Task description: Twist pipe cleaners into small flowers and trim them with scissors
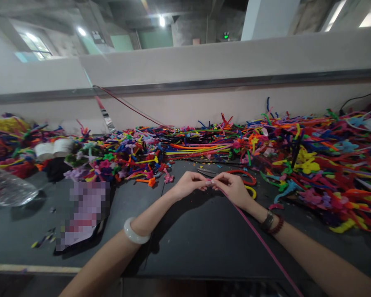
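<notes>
Both hands meet fingertip to fingertip above the dark table [179, 235]. My left hand [190, 184] pinches one end of a pink pipe cleaner [259, 237]. My right hand [233, 187] grips the same pipe cleaner close by, and its long tail runs down below the right wrist toward the bottom edge. Between the fingertips the small worked part is mostly hidden. Just behind the hands lie scissors [205, 171] with dark blades, and red handles [250, 178] show beyond the right hand.
Heaps of coloured pipe cleaners [321, 165] and fuzzy flower shapes [102, 165] line the back. On the left are a phone with a blurred screen [85, 214], a clear plastic bottle [9, 185] and a white open case [54, 148]. A low white wall [185, 66] stands behind.
</notes>
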`<state>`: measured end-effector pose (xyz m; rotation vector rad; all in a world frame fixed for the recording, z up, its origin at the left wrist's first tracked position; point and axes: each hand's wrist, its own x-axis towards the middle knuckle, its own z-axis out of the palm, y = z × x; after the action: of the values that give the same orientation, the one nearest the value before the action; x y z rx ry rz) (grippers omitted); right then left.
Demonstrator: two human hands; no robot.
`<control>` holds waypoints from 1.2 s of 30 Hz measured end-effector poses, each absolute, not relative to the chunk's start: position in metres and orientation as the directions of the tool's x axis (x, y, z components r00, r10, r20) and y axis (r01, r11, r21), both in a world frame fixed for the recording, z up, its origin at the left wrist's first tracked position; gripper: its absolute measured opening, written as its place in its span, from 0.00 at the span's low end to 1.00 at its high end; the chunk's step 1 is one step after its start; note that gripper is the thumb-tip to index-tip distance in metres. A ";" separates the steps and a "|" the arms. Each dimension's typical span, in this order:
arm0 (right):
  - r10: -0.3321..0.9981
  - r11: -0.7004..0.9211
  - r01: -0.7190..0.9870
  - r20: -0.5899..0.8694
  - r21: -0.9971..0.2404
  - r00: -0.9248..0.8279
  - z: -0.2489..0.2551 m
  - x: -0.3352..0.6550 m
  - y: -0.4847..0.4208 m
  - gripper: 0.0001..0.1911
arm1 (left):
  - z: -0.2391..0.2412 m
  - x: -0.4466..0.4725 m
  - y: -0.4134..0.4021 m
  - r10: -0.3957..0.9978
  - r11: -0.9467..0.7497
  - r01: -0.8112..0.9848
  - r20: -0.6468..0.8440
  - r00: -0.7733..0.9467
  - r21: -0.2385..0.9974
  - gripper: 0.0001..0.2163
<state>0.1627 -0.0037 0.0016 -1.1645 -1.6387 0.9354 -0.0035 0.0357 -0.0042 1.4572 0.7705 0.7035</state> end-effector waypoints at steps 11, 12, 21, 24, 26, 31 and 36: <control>0.928 0.356 0.455 0.250 -0.816 -0.277 0.004 0.169 -0.002 0.10 | -0.002 -0.007 0.039 0.797 0.011 0.091 -0.064 0.601 0.996 0.12; 0.930 0.351 0.462 0.246 -0.814 -0.273 0.004 0.169 -0.002 0.10 | -0.002 -0.007 0.040 0.798 -0.002 0.091 -0.053 0.600 0.996 0.11; 0.944 0.284 0.431 0.172 -0.856 -0.280 0.004 0.172 0.000 0.11 | -0.001 -0.006 0.038 0.803 0.013 0.123 -0.084 0.589 0.992 0.11; 0.952 0.236 0.398 0.128 -0.887 -0.279 0.000 0.172 0.001 0.10 | -0.002 -0.005 0.037 0.799 0.051 0.117 -0.111 0.591 0.992 0.12; 0.957 0.201 0.384 0.096 -0.901 -0.276 -0.002 0.171 0.001 0.09 | -0.003 -0.004 0.036 0.797 0.063 0.092 -0.105 0.595 0.994 0.12; 0.951 0.184 0.364 0.071 -0.913 -0.302 -0.001 0.170 0.000 0.10 | -0.006 -0.004 0.037 0.813 -0.016 0.120 -0.057 0.579 0.993 0.13; 0.936 0.170 0.337 0.045 -0.926 -0.348 0.005 0.170 -0.002 0.12 | -0.006 -0.005 0.038 0.800 -0.082 0.148 -0.023 0.600 0.986 0.12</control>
<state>0.1704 -0.0018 0.0049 -1.2079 -1.7956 1.1704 -0.0052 0.0376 -0.0063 1.5885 0.8141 0.6556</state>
